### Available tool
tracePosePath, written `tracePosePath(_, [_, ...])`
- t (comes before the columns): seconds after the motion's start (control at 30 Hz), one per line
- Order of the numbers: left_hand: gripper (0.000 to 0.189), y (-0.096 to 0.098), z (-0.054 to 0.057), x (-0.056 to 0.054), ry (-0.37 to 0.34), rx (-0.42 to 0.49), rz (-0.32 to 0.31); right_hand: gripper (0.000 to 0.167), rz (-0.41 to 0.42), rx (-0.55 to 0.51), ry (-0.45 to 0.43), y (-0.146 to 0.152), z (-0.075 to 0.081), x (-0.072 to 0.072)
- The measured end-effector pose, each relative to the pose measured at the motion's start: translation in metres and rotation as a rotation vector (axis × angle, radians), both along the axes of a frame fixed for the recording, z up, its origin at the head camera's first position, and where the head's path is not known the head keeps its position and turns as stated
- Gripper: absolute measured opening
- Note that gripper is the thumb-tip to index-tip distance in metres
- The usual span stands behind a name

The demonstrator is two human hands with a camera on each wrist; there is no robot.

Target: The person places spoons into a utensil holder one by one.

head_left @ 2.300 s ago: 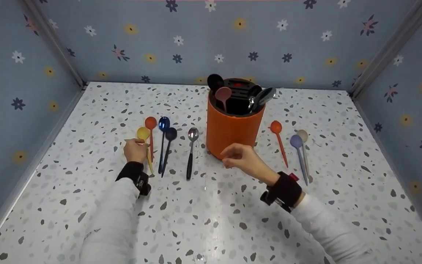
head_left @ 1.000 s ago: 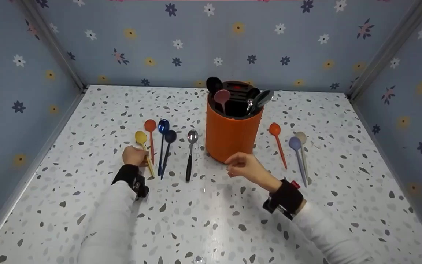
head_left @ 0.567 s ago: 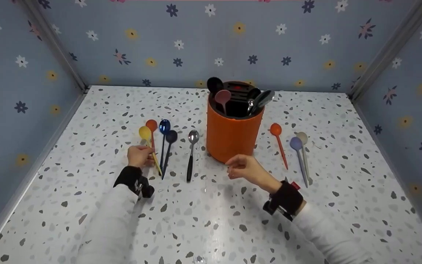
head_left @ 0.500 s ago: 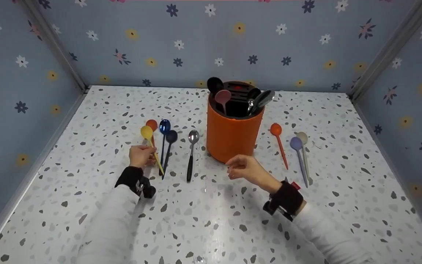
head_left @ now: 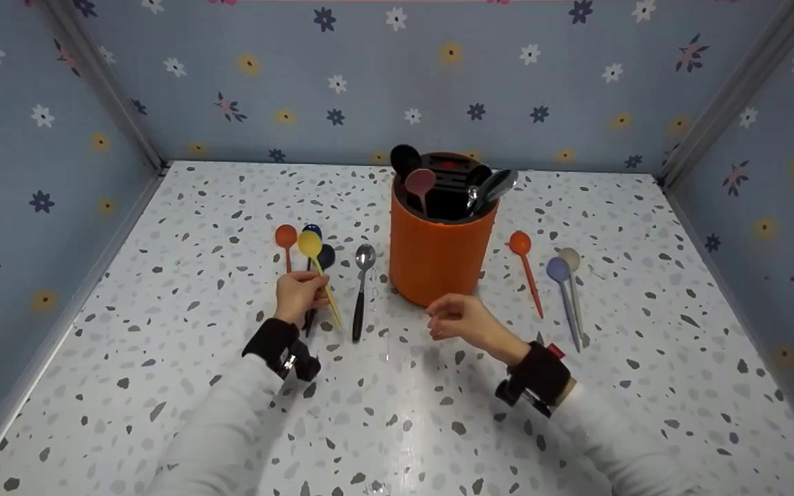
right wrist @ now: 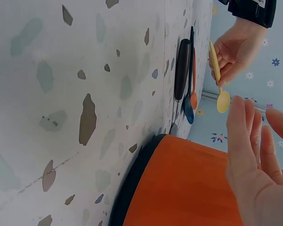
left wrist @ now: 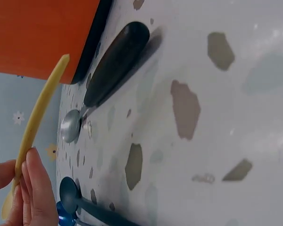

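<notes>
My left hand (head_left: 298, 293) pinches a yellow spoon (head_left: 310, 243) by its handle, raised over the table with the bowl pointing away. In the left wrist view the yellow handle (left wrist: 40, 110) runs between thumb and fingers. Beneath and behind it lie a shiny blue spoon (head_left: 312, 229), a dark spoon (head_left: 327, 257) and an orange-red spoon (head_left: 286, 236). My right hand (head_left: 462, 318) hovers in front of an orange utensil holder (head_left: 438, 258), fingers loosely bent with nothing between them. Out of the holder stick a pink spoon (head_left: 420, 182), a black spoon (head_left: 405, 160) and metal utensils (head_left: 498, 184).
A metal spoon with a black handle (head_left: 358, 317) lies left of the holder. To its right are an orange spoon (head_left: 520, 243), a lilac spoon (head_left: 558, 269) and a beige spoon (head_left: 569, 259). Flowered panels (head_left: 369, 76) enclose the speckled table (head_left: 397, 413).
My left hand has picked the yellow spoon up off the table and carried it rightward, over the blue and dark spoons. My right hand has stayed nearly still by the holder.
</notes>
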State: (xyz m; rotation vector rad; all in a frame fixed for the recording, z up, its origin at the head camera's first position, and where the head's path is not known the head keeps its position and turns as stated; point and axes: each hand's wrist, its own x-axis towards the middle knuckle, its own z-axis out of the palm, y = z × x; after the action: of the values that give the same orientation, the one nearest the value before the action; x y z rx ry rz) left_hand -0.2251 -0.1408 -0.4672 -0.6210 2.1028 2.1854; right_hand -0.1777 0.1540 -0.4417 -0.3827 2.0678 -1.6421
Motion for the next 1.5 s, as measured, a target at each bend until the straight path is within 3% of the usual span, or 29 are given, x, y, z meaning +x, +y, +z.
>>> tracePosePath(0.27, [0.029, 0.023, -0.001, 0.010, 0.037, -0.010, -0.013, 0.034, 0.008, -0.025, -0.016, -0.001, -0.004, 0.001])
tracePosePath(0.8, [0.019, 0.063, 0.004, 0.030, 0.072, 0.082, -0.087, 0.036, 0.023, -0.031, -0.058, -0.007, -0.008, 0.004])
tracePosePath(1.23, [0.015, 0.082, 0.006, 0.045, 0.089, 0.144, -0.138, 0.036, 0.020, 0.028, -0.091, -0.018, -0.018, 0.005])
tracePosePath(1.5, [0.014, 0.090, 0.009, 0.050, 0.086, 0.160, -0.163, 0.031, 0.060, 0.057, -0.091, -0.023, -0.022, 0.005])
